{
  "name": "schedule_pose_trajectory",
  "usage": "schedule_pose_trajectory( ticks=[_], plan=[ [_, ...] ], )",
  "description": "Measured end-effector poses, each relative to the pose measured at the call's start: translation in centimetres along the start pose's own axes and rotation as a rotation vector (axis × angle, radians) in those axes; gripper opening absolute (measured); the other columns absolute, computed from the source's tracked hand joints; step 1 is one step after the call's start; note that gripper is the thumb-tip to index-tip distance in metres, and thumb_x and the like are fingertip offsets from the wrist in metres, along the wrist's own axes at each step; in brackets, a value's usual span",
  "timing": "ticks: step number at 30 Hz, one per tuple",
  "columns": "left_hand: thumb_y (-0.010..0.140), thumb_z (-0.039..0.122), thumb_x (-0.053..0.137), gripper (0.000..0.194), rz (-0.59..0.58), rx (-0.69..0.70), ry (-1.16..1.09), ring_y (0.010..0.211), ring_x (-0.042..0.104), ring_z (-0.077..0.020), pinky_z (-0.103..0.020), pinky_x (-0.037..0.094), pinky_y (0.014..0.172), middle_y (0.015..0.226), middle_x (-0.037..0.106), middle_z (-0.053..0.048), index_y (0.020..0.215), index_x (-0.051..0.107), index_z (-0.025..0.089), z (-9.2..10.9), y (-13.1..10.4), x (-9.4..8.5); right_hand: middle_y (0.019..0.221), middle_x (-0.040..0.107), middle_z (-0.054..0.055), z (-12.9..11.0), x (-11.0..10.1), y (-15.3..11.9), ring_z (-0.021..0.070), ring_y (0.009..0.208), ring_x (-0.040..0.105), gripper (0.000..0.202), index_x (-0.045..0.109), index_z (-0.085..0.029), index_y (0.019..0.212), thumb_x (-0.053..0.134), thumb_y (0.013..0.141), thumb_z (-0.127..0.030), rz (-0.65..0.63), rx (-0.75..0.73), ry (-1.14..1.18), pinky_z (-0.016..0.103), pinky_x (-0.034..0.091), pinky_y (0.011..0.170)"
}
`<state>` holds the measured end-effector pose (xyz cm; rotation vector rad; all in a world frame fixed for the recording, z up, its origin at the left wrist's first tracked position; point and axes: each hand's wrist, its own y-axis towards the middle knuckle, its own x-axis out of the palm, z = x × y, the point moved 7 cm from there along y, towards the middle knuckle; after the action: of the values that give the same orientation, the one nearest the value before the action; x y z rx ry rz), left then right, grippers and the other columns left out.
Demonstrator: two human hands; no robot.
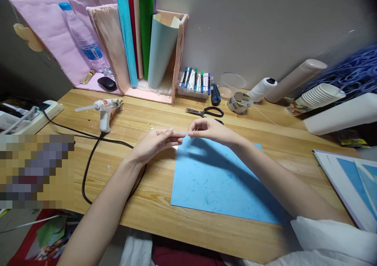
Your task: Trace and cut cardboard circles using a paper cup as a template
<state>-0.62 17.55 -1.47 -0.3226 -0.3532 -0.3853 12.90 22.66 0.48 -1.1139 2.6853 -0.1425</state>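
A blue sheet (212,179) with darker blue marks lies on the wooden table (156,191). Over its upper left corner my right hand (204,129) is closed in a pinch, thumb against fingertips; whatever it holds there is too small to name. My left hand (159,140) is just to the left of it, with fingers stretched toward the right hand and their tips almost meeting. Nothing shows in the left hand. Black scissors (204,112) lie just behind my right hand.
A white glue gun (105,115) with a black cord stands at the left. Behind are a pink organizer (182,42) with rolled papers, a marker box (194,87), a tape roll (239,102) and paper cups (316,97). Papers (338,179) lie at the right edge.
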Motion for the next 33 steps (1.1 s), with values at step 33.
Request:
schedule_pose_trajectory(
  ticks=[33],
  plan=[
    [0.077,0.038,0.066,0.031,0.148,0.125,0.175,0.107,0.062,-0.0273,-0.038,0.044,0.099,0.106,0.071,-0.012,0.094,0.074,0.014,1.2,-0.3,-0.1,0.067,0.062,0.002,-1.3,-0.2,-0.2,0.0114,0.061,0.052,0.015,0.064,-0.013,0.072,0.065,0.075,-0.028,0.343,-0.136,-0.329,0.025,0.040,0.056]
  ],
)
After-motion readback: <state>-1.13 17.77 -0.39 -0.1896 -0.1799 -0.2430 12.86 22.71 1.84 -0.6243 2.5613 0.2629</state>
